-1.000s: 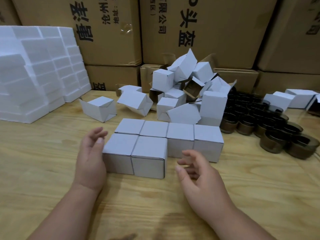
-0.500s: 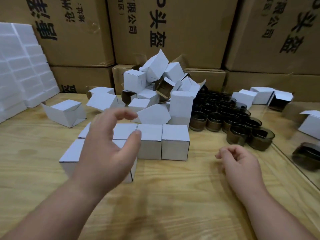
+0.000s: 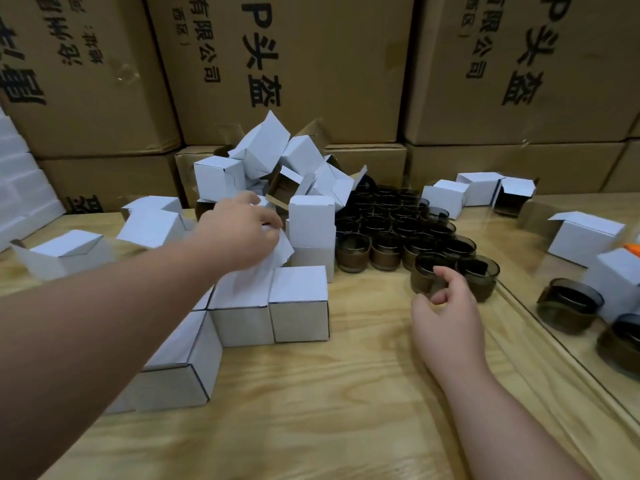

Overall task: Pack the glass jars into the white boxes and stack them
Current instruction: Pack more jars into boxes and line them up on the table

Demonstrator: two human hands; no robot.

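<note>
Two hands have left the packed white boxes [image 3: 298,303] since a second ago. An empty white box [image 3: 277,251] in the loose pile is now gripped by the left hand [image 3: 242,233], while a brown glass jar [image 3: 427,275] at the cluster's near edge is touched by the right hand [image 3: 446,306], fingers curled but not clamped. Another packing round appears begun.

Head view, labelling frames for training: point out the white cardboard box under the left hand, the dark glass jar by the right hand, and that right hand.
White cardboard box [image 3: 282,249], head view, crumpled flap.
Dark glass jar [image 3: 424,275], head view, side wall.
Right hand [image 3: 446,317], head view, back.
</note>
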